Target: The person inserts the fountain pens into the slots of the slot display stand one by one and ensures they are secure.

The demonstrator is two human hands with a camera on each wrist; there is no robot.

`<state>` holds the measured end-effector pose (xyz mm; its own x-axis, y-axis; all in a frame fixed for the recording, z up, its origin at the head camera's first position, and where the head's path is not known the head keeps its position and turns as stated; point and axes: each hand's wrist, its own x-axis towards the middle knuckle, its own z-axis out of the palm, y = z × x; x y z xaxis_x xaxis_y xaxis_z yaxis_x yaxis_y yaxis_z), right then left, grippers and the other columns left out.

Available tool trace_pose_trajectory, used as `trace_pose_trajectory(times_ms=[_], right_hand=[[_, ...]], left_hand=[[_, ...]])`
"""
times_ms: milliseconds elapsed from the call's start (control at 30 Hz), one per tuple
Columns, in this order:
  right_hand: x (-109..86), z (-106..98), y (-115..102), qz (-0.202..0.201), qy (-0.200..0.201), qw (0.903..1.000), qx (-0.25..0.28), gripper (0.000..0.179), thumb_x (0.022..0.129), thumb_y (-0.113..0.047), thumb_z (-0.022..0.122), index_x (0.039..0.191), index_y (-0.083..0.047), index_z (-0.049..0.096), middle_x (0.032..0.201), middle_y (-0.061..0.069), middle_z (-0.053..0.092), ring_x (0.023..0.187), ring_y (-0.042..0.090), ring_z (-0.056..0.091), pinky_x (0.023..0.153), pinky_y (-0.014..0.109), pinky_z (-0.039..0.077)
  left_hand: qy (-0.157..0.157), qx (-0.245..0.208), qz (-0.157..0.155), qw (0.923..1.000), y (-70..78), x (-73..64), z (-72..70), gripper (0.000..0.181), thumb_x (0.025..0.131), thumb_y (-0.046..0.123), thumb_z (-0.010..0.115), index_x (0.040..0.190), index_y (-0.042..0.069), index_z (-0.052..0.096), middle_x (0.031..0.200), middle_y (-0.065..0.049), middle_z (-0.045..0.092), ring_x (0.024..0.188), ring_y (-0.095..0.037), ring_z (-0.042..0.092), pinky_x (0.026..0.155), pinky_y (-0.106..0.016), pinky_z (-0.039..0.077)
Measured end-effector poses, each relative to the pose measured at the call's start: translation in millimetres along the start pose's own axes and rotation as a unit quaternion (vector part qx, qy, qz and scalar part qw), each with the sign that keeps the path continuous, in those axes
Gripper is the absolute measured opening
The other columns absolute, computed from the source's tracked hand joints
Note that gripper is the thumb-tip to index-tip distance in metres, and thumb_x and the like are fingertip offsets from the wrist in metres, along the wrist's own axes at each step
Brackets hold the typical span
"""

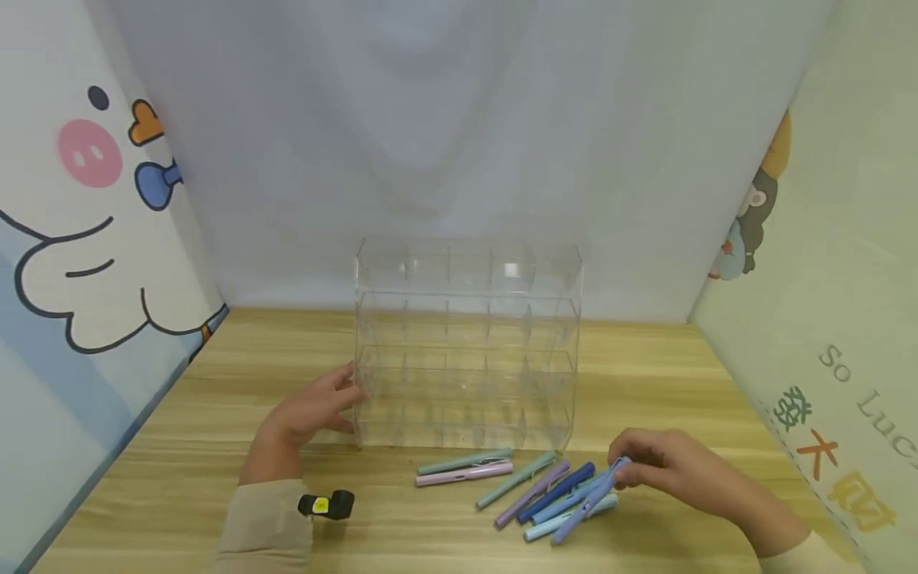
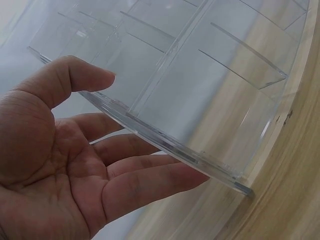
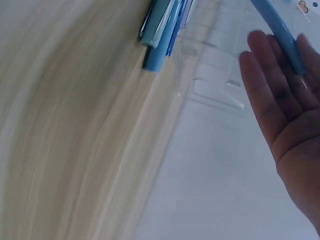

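A clear acrylic rack with stepped tiers stands on the table. My left hand is at its left side; in the left wrist view the relaxed fingers lie along the edge of the side panel, thumb on the other side of that edge. Right of the rack's front, my right hand pinches a periwinkle pen by its upper end, tilted over the pens beneath. Beside it lie a light blue pen, a blue pen, a dark blue pen and a purple pen.
Further left lie a green pen, a pink pen and another green pen, close before the rack. A grey-white curtain hangs behind the wooden table. Printed panels stand at both sides.
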<state>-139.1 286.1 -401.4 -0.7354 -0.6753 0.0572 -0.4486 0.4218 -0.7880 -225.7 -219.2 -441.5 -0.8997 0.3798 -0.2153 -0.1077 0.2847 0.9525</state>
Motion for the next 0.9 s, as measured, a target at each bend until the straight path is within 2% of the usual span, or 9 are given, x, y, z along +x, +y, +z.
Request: trace_pose_trajectory(times_ms=[133,300,400,500,600,767,900], right_hand=[[8.7,0,-5,-0.006,0.041,0.9964,0.073,0.015,0.1,-0.006,0.053,0.114,-0.005,0.06,0.098,0.009,0.068,0.087,0.014,0.07,0.07,0.039,0.06],[28.0,-5,-13,-0.009,0.09,0.9874,0.129,0.017,0.102,-0.003,0.049,0.117,-0.001,0.055,0.102,0.011,0.064,0.087,0.027,0.071,0.073,0.046,0.059],[42.8,-8,-17,-0.025,0.112,0.9809,0.157,0.017,0.101,-0.002,0.05,0.118,0.001,0.054,0.103,0.012,0.06,0.086,0.033,0.07,0.075,0.049,0.058],[58.5,-12,-21,-0.037,0.125,0.9751,0.179,0.02,0.1,-0.001,0.051,0.119,0.004,0.052,0.104,0.012,0.058,0.088,0.032,0.07,0.077,0.05,0.057],[73.9,-17,-26,-0.025,0.136,0.9708,0.196,0.022,0.1,-0.004,0.053,0.121,0.003,0.053,0.105,0.011,0.059,0.089,0.028,0.07,0.079,0.049,0.058],[100.3,-28,-34,-0.003,0.151,0.9651,0.214,0.024,0.1,-0.01,0.056,0.121,0.003,0.055,0.101,0.009,0.062,0.088,0.025,0.069,0.084,0.044,0.058],[122.9,-41,-42,-0.017,0.162,0.9623,0.218,0.029,0.1,-0.013,0.057,0.121,0.007,0.054,0.101,0.01,0.061,0.089,0.022,0.068,0.084,0.042,0.058]], left_hand=[[-0.004,0.0,0.003,1.0,-1.6,2.8,0.7,0.07,0.101,0.025,0.053,0.159,0.021,0.015,0.157,-0.017,0.03,0.129,-0.037,0.049,0.092,-0.05,0.054],[-0.004,-0.003,0.003,1.0,-0.9,3.2,0.0,0.069,0.101,0.025,0.053,0.159,0.022,0.015,0.156,-0.017,0.032,0.128,-0.037,0.051,0.092,-0.051,0.053],[-0.003,-0.003,0.004,1.0,1.1,2.0,0.4,0.069,0.1,0.025,0.054,0.158,0.023,0.016,0.154,-0.018,0.035,0.125,-0.037,0.053,0.092,-0.052,0.053],[0.0,0.0,0.001,1.0,2.2,1.9,1.2,0.069,0.1,0.024,0.055,0.158,0.024,0.018,0.154,-0.018,0.036,0.122,-0.035,0.055,0.091,-0.052,0.054],[0.009,0.003,-0.006,0.9999,2.6,1.7,1.4,0.069,0.099,0.024,0.056,0.158,0.025,0.019,0.154,-0.016,0.035,0.122,-0.033,0.055,0.091,-0.051,0.054],[0.008,0.003,-0.005,1.0,1.4,0.4,0.3,0.073,0.098,0.023,0.056,0.159,0.02,0.015,0.156,-0.019,0.032,0.126,-0.036,0.052,0.091,-0.05,0.054],[0.012,-0.006,-0.008,0.9999,0.6,0.8,0.5,0.074,0.097,0.024,0.057,0.159,0.019,0.015,0.155,-0.018,0.033,0.124,-0.035,0.053,0.091,-0.05,0.054]])
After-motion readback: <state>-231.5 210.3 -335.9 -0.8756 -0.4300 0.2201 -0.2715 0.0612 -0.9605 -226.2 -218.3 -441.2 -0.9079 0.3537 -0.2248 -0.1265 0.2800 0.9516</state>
